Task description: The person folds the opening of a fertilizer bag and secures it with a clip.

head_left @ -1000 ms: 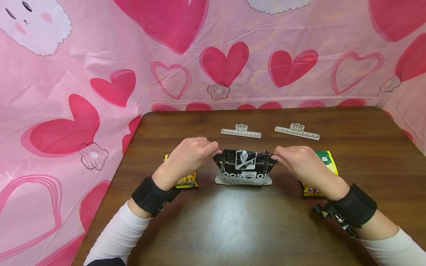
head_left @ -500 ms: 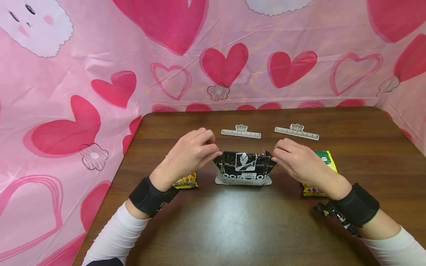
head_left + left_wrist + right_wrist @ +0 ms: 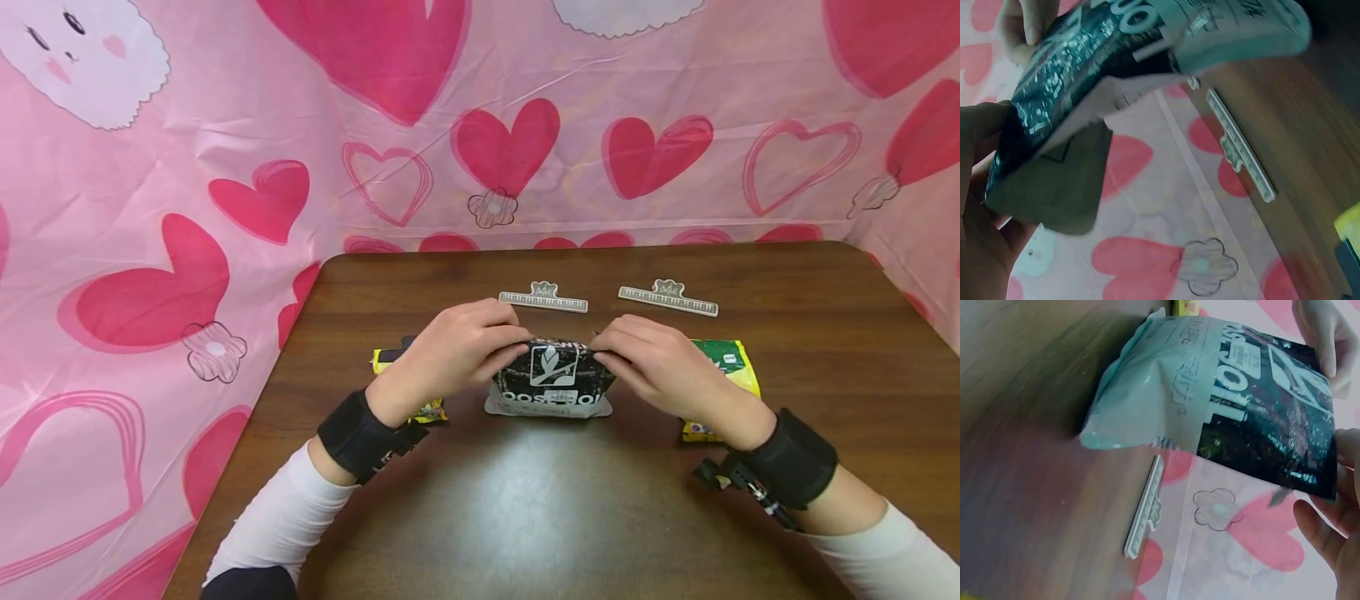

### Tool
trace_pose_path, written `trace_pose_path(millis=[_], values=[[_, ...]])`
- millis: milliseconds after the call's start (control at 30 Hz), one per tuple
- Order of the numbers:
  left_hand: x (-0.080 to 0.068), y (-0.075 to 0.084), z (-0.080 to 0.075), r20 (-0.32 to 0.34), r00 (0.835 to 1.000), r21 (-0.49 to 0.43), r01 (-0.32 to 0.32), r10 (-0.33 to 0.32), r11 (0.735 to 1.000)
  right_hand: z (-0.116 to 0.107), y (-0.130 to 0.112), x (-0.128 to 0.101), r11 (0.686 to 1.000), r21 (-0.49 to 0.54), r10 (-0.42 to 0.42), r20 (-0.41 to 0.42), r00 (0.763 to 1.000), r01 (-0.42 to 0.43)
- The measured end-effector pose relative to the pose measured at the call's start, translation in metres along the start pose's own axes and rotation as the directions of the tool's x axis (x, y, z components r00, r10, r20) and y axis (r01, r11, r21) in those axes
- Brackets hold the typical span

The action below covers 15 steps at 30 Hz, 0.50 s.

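A black and white plastic bag [image 3: 555,379] with a leaf emblem and white lettering stands upright on the table. My left hand [image 3: 468,346] pinches its top edge on the left, and my right hand [image 3: 645,358] pinches the same edge on the right. In the left wrist view the bag's top [image 3: 1060,194] hangs folded over on the far side, with fingers around the fold. The right wrist view shows the bag's front [image 3: 1260,394] with thumb and fingers of the right hand [image 3: 1335,519] at its upper corner.
Behind the bag, two white bag clips [image 3: 543,298] [image 3: 667,297] lie on the brown table [image 3: 480,517]. A yellow packet [image 3: 431,412] is partly hidden by the left hand; a green and yellow packet [image 3: 731,358] lies beyond the right wrist. Pink heart-patterned cloth [image 3: 285,75] hangs behind.
Both hands have moved inward along the bag's top edge, the left one farther to the right. The bag's base has stayed in place, and its top looks narrower.
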<state>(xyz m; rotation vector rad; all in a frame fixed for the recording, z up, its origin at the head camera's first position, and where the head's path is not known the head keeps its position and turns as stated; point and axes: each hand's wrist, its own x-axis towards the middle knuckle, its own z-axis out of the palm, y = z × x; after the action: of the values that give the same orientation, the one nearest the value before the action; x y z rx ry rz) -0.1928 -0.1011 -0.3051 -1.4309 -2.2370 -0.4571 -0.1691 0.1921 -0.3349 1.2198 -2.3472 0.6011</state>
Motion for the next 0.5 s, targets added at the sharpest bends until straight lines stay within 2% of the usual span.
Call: trace_pose_path(millis=[300, 500], values=[[0.01, 0.007, 0.007, 0.016, 1.0, 0.012, 0.005, -0.005, 1.0, 0.005, -0.009, 0.013, 0.999, 0.033, 0.011, -0.03, 1.0, -0.01], [0.012, 0.009, 0.01, 0.024, 1.0, 0.026, 0.01, -0.011, 1.0, 0.01, -0.015, 0.021, 0.999, 0.033, -0.009, -0.084, 0.996, 0.011]])
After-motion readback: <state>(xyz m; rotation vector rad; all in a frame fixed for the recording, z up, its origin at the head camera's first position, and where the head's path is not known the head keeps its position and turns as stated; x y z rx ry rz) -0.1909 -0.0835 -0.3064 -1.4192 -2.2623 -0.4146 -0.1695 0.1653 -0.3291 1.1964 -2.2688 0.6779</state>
